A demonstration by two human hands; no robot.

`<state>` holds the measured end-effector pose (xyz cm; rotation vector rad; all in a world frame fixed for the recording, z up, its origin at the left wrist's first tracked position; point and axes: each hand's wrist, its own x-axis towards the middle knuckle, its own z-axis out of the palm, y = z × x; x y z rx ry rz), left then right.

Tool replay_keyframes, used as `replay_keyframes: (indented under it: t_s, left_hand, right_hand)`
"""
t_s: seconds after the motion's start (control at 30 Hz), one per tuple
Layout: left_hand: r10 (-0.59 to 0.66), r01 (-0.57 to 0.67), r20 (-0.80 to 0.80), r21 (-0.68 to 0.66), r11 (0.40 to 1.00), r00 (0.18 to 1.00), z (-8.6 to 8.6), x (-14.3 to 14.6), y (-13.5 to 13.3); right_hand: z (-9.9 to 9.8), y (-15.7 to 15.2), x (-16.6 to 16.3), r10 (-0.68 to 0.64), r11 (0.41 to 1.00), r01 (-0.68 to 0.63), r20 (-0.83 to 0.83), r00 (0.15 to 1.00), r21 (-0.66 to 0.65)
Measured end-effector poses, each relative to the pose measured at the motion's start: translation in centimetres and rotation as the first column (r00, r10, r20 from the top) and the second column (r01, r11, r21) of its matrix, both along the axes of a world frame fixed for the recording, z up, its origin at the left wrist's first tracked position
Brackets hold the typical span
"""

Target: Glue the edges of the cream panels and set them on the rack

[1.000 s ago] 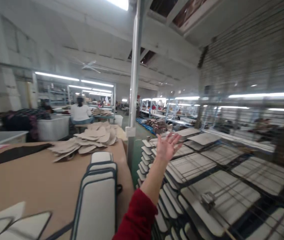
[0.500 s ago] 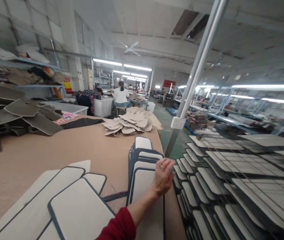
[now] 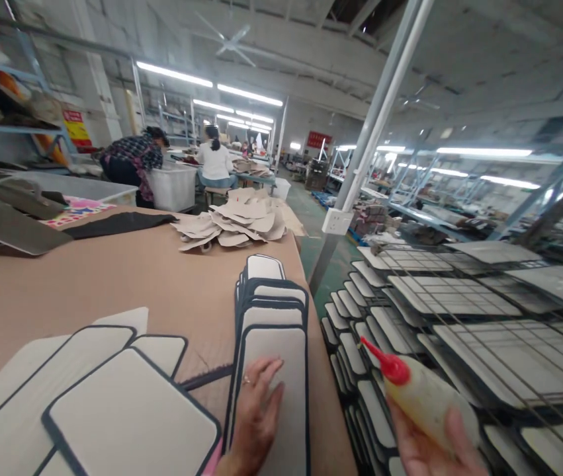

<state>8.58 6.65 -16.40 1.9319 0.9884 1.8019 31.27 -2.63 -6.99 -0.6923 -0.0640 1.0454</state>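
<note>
A tall stack of long cream panels with dark bound edges [image 3: 281,357] runs along the table's right side. My left hand [image 3: 256,410] rests over the top panel near its left edge, its fingers slightly bent and apart, with nothing in it. At the lower right, my right hand [image 3: 427,446] is wrapped round a translucent squeeze bottle [image 3: 433,400] holding yellowish contents. Its red pointed nozzle tilts up and to the left. Wider cream panels with dark edging [image 3: 132,410] lie overlapping to the left of the stack.
A metal rack [image 3: 470,311] with many similar panels stands at the right. Beige cut pieces [image 3: 241,221] are heaped at the table's far end. A post with a socket box [image 3: 337,221] rises beside the table. Two people work beyond, near a white bin [image 3: 174,188].
My left hand has moved from the stack's right edge back toward me and left onto the top panel. My right hand with the bottle has come into view. The view has shifted.
</note>
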Motion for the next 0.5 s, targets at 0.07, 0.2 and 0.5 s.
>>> replay_keyframes:
  t_s: [0.07,0.2,0.5]
  left_hand:
    - [-0.099,0.112,0.080,-0.182,0.977,0.992,1.1,-1.3,-0.7]
    - [-0.447,0.466,0.134,-0.243,0.851,0.885,2.7,-1.8,-3.1]
    - [-0.315,0.397,0.264,-0.365,0.842,0.912,4.6,-5.6,-6.2]
  right_hand:
    - [-0.3,0.8,-2.1,-0.029,0.996,0.011,-0.211,0.977,-0.087]
    - [-2.8,2.1,-7.3,0.321,0.940,-0.340,-0.432,0.843,0.036]
    - [-1.4,1.2,-14.1,0.566,0.823,-0.556,-0.249,0.786,0.115]
